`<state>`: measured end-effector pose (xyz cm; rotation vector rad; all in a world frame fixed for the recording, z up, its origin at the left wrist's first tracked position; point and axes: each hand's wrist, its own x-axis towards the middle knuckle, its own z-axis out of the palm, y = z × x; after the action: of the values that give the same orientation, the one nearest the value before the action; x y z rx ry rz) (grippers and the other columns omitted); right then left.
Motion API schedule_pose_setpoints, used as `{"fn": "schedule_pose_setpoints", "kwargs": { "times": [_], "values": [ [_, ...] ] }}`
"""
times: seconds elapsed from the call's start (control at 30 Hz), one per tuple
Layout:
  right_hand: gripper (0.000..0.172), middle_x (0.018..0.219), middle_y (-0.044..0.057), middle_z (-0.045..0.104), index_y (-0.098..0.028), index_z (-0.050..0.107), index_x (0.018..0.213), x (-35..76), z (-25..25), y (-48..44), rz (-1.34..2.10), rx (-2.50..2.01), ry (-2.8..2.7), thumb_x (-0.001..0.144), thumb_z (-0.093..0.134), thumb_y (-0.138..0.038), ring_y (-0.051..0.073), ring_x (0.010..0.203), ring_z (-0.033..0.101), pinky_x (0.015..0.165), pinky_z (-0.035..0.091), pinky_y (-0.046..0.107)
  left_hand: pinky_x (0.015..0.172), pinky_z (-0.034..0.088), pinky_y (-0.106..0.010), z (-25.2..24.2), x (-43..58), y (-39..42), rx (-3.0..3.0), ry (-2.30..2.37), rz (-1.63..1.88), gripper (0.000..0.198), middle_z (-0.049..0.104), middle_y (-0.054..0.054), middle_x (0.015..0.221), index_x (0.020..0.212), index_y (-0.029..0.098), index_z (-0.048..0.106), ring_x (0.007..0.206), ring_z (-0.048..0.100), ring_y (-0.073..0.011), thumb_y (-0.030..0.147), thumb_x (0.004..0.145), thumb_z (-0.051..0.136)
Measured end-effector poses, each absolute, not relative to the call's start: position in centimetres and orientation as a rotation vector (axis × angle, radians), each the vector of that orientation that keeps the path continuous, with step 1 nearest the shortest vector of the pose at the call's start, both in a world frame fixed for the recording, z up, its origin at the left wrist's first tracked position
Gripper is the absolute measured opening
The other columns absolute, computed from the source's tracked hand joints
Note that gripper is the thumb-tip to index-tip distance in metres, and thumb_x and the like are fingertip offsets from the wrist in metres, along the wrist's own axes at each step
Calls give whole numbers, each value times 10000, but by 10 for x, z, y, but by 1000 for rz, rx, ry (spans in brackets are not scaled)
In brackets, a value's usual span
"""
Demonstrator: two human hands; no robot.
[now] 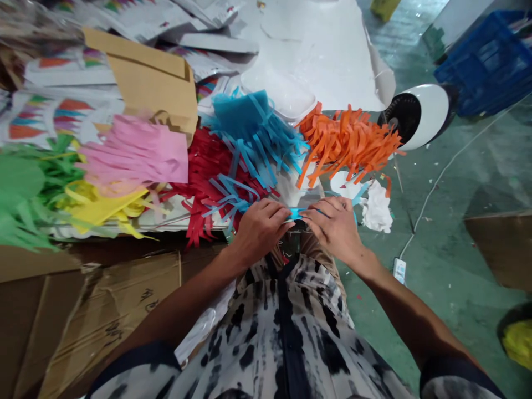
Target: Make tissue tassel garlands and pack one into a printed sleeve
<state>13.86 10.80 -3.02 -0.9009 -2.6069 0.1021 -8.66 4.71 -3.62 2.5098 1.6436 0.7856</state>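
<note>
Between my two hands runs a narrow, rolled blue tissue paper tassel (295, 213) at the table's front edge. My left hand (266, 226) is closed round one side of it, with loose blue strips fanning out past the fingers. On the other side my right hand (333, 224) pinches it, and more blue strips stick out beyond. Just past my hands lie fringed blue tissue sheets (245, 119), red fringe (208, 160) and an orange fringe pile (351, 138). Crumpled white paper (377, 208) sits right of my right hand.
Pink (139, 149), yellow (103, 202) and green (20, 194) fringed sheets cover the table's left. Behind them are a tan envelope (153, 77) and printed white packets (70, 111). A black-and-white round appliance (428, 113), a blue crate (486, 61) and a power strip (399, 270) are at right.
</note>
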Motion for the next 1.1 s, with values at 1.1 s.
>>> {"fn": "schedule_pose_setpoints", "kwargs": {
  "times": [1.1],
  "values": [
    [370, 1219, 16, 776, -299, 677, 1330, 162, -26, 86, -225, -978, -2685, 1002, 582, -157, 277, 1211, 553, 982, 271, 479, 1165, 389, -547, -33, -115, 36, 2710, 1657, 715, 278, 774, 6, 1070, 1183, 305, 692, 1116, 663, -238, 138, 1035, 525]
  ]
}}
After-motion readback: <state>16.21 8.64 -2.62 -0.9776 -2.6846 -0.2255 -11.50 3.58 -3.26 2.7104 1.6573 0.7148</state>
